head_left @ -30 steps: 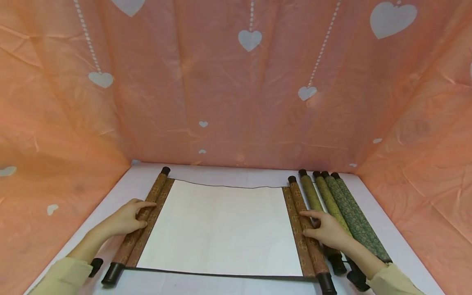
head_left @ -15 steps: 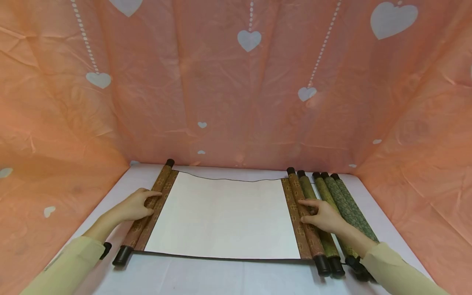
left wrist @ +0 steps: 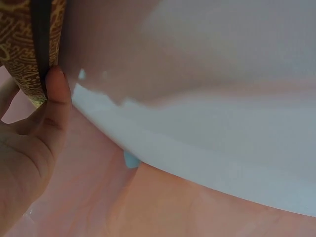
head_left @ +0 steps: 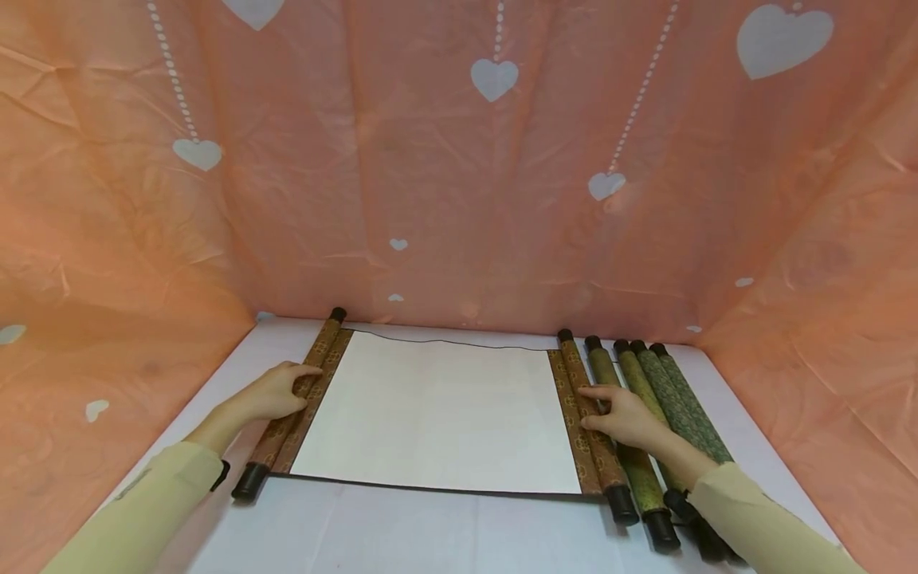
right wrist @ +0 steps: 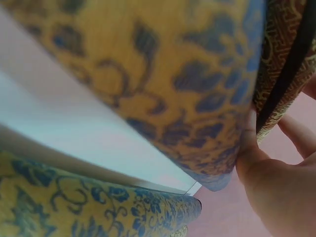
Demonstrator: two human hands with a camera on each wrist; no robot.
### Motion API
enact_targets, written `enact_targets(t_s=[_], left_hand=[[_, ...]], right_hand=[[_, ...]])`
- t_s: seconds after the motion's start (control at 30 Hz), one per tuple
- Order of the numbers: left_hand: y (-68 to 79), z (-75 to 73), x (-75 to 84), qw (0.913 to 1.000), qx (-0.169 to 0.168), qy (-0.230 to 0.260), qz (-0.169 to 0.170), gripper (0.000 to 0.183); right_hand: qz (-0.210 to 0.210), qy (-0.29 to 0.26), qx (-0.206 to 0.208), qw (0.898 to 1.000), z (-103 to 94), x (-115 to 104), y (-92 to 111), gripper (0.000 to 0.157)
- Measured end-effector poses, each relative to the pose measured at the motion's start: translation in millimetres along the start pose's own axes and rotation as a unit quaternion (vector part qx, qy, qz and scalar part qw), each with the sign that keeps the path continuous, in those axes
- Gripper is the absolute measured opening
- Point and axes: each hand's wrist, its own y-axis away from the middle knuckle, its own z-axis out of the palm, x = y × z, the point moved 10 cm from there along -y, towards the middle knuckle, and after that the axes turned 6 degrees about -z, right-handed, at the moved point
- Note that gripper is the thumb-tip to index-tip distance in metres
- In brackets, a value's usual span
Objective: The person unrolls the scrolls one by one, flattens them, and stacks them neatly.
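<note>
The brown scroll (head_left: 445,426) lay unrolled on the surface (head_left: 373,534), its blank sheet bared; my left hand (head_left: 276,392) gripped the left roller (head_left: 271,443), my right hand (head_left: 631,417) the right roller (head_left: 606,460). How much was left wound, I couldn't tell. Green scrolls (head_left: 665,391) alongside lay rolled.

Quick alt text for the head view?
Left hand and right hand grip the brown rolled ends of a scroll, its white sheet open between them on a white surface. Green rolls lie at right; peach backdrop behind.
</note>
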Motion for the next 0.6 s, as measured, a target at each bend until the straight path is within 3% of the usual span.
enact_targets(t_s=[0.33, 0.6], left_hand=[[-3.0, 11.0, -5.1, 0.9998, -0.019, -0.005, -0.002, 0.059], [-0.1, 7.0, -1.2, 0.9996, 0.009, -0.023, 0.016, 0.056]], right_hand=[[-0.014, 0.05, -0.027, 0.998, 9.3, -3.1, -1.0, 0.06], [-0.011, 0.061, -0.039, 0.997, 11.3, -5.0, 0.4, 0.06]])
